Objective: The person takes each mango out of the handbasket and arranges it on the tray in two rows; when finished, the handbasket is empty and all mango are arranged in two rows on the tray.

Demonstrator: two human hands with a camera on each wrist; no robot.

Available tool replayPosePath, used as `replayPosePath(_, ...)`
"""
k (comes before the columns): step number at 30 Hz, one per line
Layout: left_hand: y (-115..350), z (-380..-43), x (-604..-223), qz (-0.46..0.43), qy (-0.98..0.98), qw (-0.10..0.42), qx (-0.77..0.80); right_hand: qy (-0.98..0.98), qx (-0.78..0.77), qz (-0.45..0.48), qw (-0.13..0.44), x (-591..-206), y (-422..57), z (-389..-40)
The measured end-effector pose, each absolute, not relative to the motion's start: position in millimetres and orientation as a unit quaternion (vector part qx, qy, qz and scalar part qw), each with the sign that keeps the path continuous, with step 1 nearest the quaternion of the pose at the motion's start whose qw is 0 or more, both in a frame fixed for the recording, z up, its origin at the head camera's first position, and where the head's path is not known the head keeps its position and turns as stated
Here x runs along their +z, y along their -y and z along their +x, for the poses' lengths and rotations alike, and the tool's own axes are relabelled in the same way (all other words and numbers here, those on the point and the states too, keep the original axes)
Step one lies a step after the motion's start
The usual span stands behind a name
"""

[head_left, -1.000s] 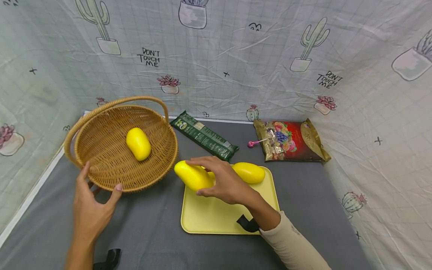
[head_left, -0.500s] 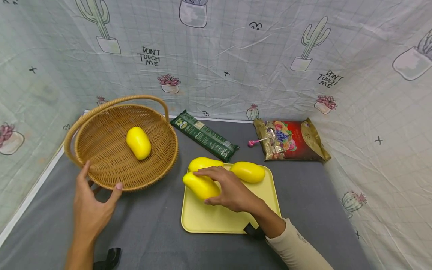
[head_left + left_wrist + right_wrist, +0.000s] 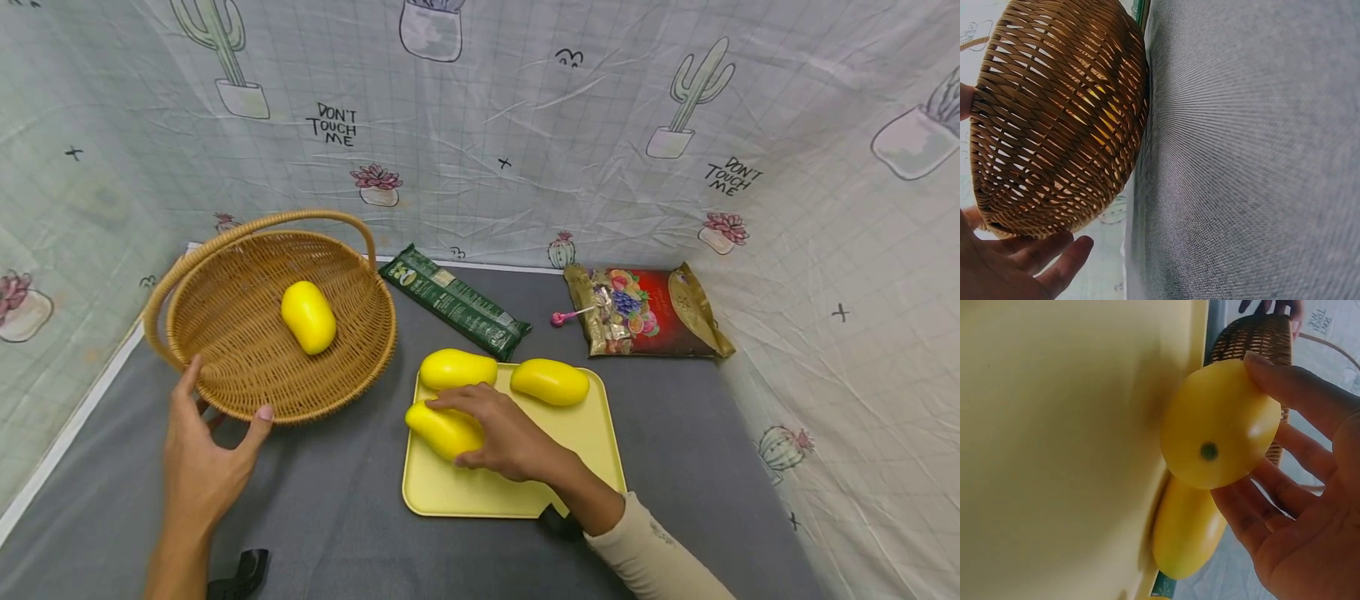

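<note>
My right hand (image 3: pixel 510 429) grips a yellow mango (image 3: pixel 444 431) low over the left side of the yellow tray (image 3: pixel 480 496). In the right wrist view the thumb and fingers go round this mango (image 3: pixel 1219 425), its dark stem spot facing the camera. Behind it on the tray lie two more mangoes, one at the far left corner (image 3: pixel 457 368) and one at the far right (image 3: pixel 551 382). My left hand (image 3: pixel 206 458) holds the near left rim of a wicker basket (image 3: pixel 247 367), thumb at the rim and fingers against its outside. Inside the basket lies another mango (image 3: pixel 309 318).
Beyond the tray lies a long green packet (image 3: pixel 453 302). A red and gold candy bag (image 3: pixel 648 312) is at the back right, with a pink lollipop (image 3: pixel 558 319) by its left edge. Printed curtains (image 3: pixel 487 125) enclose the grey tabletop (image 3: pixel 330 508).
My right hand has brought its mango down and slightly right, closer to the tray, uncovering the mango at the far left corner. The left hand and basket stay still.
</note>
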State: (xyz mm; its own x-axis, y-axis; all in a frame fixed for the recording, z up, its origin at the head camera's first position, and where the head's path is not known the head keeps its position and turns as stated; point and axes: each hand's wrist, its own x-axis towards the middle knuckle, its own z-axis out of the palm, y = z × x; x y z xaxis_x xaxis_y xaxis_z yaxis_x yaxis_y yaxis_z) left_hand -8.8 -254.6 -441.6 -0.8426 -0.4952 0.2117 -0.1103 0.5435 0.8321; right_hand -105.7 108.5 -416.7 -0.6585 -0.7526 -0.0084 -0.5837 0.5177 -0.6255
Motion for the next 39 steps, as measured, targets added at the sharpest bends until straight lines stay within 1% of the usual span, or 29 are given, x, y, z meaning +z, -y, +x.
replayPosePath(11, 252.8, -9.1, -440.9, 0.169, 0.851, 0.222, -0.445, -0.866, -0.265, -0.405, 0.128, -419.0, -103.8, -102.9)
replayPosePath(20, 252.9, -9.5, -441.3, 0.172, 0.849, 0.217, -0.449, -0.865, -0.280, -0.399, 0.119, -413.9, -105.5, -100.3)
replayPosePath(27, 253.2, -9.8, -440.5, 0.177, 0.849, 0.212, -0.450, -0.861, -0.320, -0.386, 0.083, -402.6, -101.3, -98.1)
replayPosePath(34, 254.6, -9.1, -441.4, 0.178, 0.850, 0.214, -0.447, -0.839, -0.387, -0.380, 0.040, -388.2, -78.6, -94.1)
replayPosePath(39, 254.6, -9.0, -443.5, 0.179, 0.850, 0.213, -0.448, -0.828, -0.406, -0.386, 0.008, -379.9, -58.8, -92.9)
